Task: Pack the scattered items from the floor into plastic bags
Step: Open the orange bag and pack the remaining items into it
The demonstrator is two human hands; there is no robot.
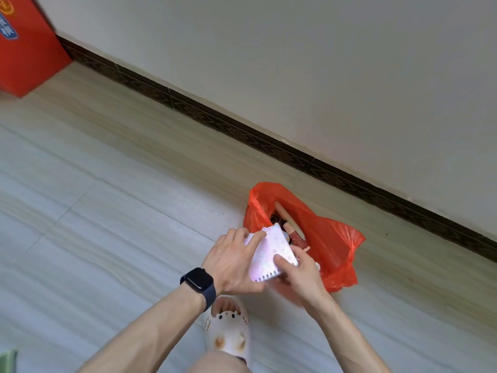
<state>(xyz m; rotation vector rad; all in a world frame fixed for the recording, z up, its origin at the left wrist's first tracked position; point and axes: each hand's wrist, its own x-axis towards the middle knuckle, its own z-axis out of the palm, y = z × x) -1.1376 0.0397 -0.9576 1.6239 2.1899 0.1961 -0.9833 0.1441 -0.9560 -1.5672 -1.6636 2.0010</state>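
Observation:
A red plastic bag [330, 238] lies open on the floor near the wall, with a wooden stick [289, 219] and several small dark and pink items inside. Over its mouth I hold a small white spiral notebook [271, 254] with a sparkly dotted cover, tilted with one corner pointing into the bag. My left hand [234, 262], with a dark watch on the wrist, grips the notebook's left edge, fingers curled over its top. My right hand [298, 270] pinches its lower right side, thumb on the cover, and partly hides the bag's near rim.
A red box [27, 49] stands at the far left against the wall. A dark patterned skirting board [242, 130] runs diagonally along the wall. My foot in a white slipper [228, 329] is planted just below my hands. A green edge [8, 359] shows bottom left.

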